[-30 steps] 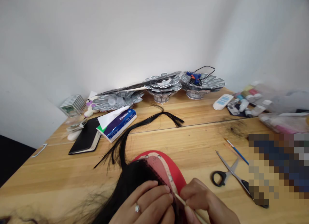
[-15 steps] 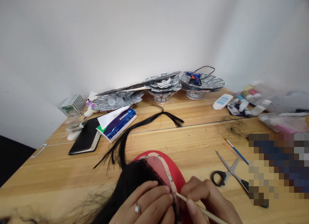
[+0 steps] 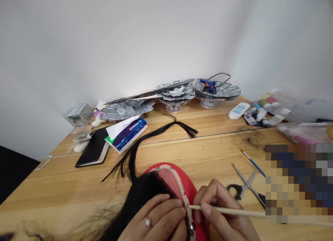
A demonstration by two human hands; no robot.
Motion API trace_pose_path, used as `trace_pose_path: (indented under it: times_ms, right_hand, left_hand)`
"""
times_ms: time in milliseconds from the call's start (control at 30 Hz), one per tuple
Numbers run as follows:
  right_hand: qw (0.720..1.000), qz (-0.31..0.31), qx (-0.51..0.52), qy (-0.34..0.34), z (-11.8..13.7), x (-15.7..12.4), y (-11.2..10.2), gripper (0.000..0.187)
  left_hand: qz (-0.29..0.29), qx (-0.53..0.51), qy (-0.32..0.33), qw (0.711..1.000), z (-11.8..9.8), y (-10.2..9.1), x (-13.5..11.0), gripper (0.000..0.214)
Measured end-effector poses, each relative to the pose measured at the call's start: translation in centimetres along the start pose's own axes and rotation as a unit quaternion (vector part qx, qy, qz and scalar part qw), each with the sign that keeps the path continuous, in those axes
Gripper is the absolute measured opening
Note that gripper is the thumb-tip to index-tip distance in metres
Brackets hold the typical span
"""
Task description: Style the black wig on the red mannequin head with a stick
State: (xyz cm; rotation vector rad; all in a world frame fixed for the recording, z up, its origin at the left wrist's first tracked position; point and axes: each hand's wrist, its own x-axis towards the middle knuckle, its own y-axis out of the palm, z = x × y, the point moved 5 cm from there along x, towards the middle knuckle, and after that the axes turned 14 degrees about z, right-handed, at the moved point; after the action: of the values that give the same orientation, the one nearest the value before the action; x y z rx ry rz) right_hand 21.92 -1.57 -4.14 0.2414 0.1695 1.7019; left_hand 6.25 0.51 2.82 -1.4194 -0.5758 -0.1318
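A red head form stands at the near edge of the view, bearing a wig of black hair. Along the wig's edge runs a mesh strip and a beige band with pins in it. My left hand, with a ring on one finger, rests closed over the hair beside the mesh, its fingertips pinching at the hairline. In my right hand is a thin wooden stick, gripped between thumb and fingers. Its tip touches or nearly touches the beige band; any fine point there is too small to see.
Scissors and a blue paintbrush lie right of the head form. Behind are a loose hair strand, a tissue pack, a black notebook and grey paper bowls. Bottles sit at right; a blurred patch covers the right edge.
My right hand has turned the stick from slanting down to the right to nearly level, its tip staying by the band. My left hand keeps its place.
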Motion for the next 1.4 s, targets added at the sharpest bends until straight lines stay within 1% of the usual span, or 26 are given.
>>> trace_pose_path:
  times_ms: [67,100,133,200,267,333,433,467,533,600,633,800,933,1033,1167,1300,1400]
  right_hand:
    - [1.000,-0.003,0.026,0.009,0.1,0.2,0.1,0.033]
    - [0.999,-0.009,0.037,0.011,0.1,0.2,0.1,0.034]
    - [0.999,-0.015,0.045,0.012,0.2,0.2,0.2,0.035]
    - [0.998,-0.018,0.054,0.011,0.3,0.3,0.3,0.036]
    - [0.998,-0.021,0.055,0.010,0.4,0.4,0.4,0.038]
    - [0.998,-0.028,0.052,0.021,0.4,0.4,0.4,0.040]
    - [0.997,-0.040,0.050,0.043,0.4,0.5,0.3,0.043]
    - [0.997,-0.039,0.055,0.046,0.4,0.5,0.4,0.043]
    - [0.996,-0.035,0.065,0.047,0.3,0.5,0.5,0.043]
    - [0.996,-0.034,0.065,0.046,0.1,0.5,0.5,0.042]
    - [0.997,-0.034,0.061,0.043,0.1,0.5,0.5,0.042]
    - [0.997,-0.031,0.058,0.029,-0.2,0.6,0.5,0.039]
    - [0.998,-0.024,0.057,0.020,-0.2,0.7,0.5,0.038]
    - [0.998,-0.022,0.059,0.017,-0.2,0.7,0.5,0.038]
    - [0.998,-0.023,0.056,0.010,-0.4,0.7,0.3,0.038]
    - [0.998,0.007,0.065,0.000,-0.5,0.9,0.3,0.035]
    - [0.996,0.023,0.090,0.000,-0.5,1.0,0.5,0.032]
  left_hand:
    - [0.046,-0.007,0.002,0.999,0.0,0.0,0.2,0.037]
    - [0.059,-0.014,0.003,0.998,0.1,-0.1,0.3,0.037]
    - [0.057,-0.024,0.002,0.998,0.2,-0.2,0.4,0.037]
    - [0.021,-0.047,-0.001,0.999,0.3,-0.7,0.5,0.036]
    - [-0.016,-0.045,-0.005,0.999,0.3,-0.9,0.5,0.036]
    - [-0.014,-0.001,-0.015,1.000,0.1,-0.6,0.4,0.036]
    - [-0.036,0.082,-0.062,0.994,-0.2,-0.3,0.1,0.042]
    - [-0.035,0.102,-0.075,0.991,-0.3,-0.3,0.0,0.043]
    - [-0.018,0.137,-0.084,0.987,-0.6,-0.2,0.1,0.045]
    - [0.027,0.166,-0.066,0.983,-0.9,-0.2,0.3,0.046]
    - [0.041,0.176,-0.059,0.982,-1.0,-0.4,0.3,0.047]
    - [0.085,0.178,-0.035,0.980,-1.1,-1.1,0.7,0.048]
    - [0.095,0.165,-0.022,0.981,-1.2,-1.2,1.2,0.048]
    - [0.091,0.160,-0.018,0.983,-1.3,-1.2,1.7,0.048]
    - [0.108,0.156,-0.020,0.982,-1.5,-0.8,2.0,0.049]
    - [0.107,0.177,-0.014,0.978,-1.9,-0.6,1.5,0.051]
    - [0.132,0.188,-0.006,0.973,-2.0,-0.9,1.6,0.049]
